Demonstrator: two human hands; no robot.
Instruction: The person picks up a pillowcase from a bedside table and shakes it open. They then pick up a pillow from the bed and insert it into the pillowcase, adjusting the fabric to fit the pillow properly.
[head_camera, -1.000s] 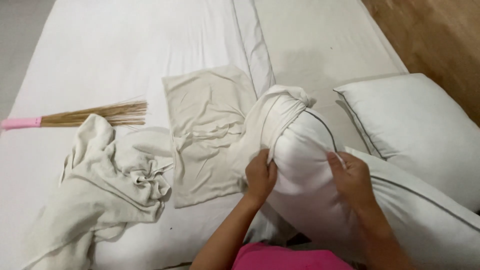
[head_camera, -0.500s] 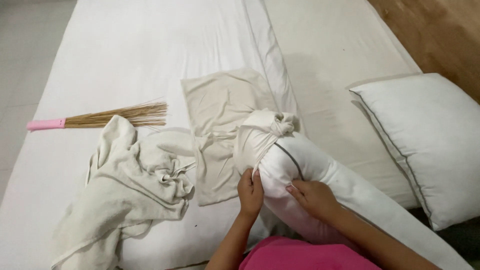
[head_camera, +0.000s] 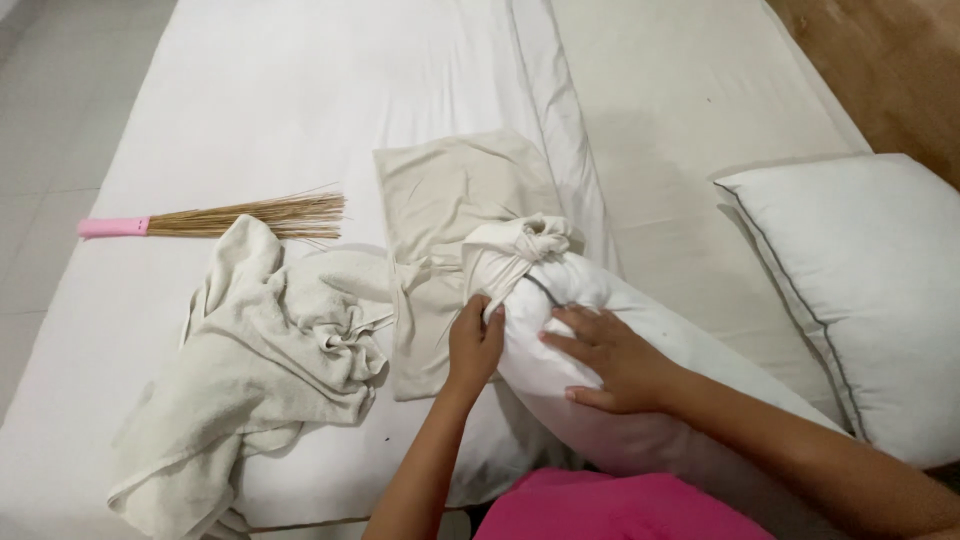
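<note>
The left hand (head_camera: 474, 343) is pinching the edge of the cream cover (head_camera: 505, 262), fingers clenched on the cloth at the bolster's (head_camera: 640, 390) left side, just below centre frame. The right hand (head_camera: 610, 358) is lying flat and open on the bolster, pressing it, grasping nothing. The bolster is running from the lower right of the frame up to centre, where the cover is bunching over its end in a twisted knot (head_camera: 542, 238).

Risks: the knot is sitting tight on the end, so a hard pull is likely to jam the cloth rather than move it. The pinch is small; the edge is liable to slip out. With only a flat palm steadying it, the bolster is liable to roll toward the lower left.

Around: a crumpled towel (head_camera: 260, 350) is lying just left of the left hand, close enough to snag. A flat pillowcase (head_camera: 440, 200) is partly lying under the bolster end. A pillow (head_camera: 870, 300) is resting at right, near the bolster. A broom (head_camera: 215, 217) with a pink handle is lying at upper left, well apart. All are resting on the white sheet (head_camera: 330, 90).
</note>
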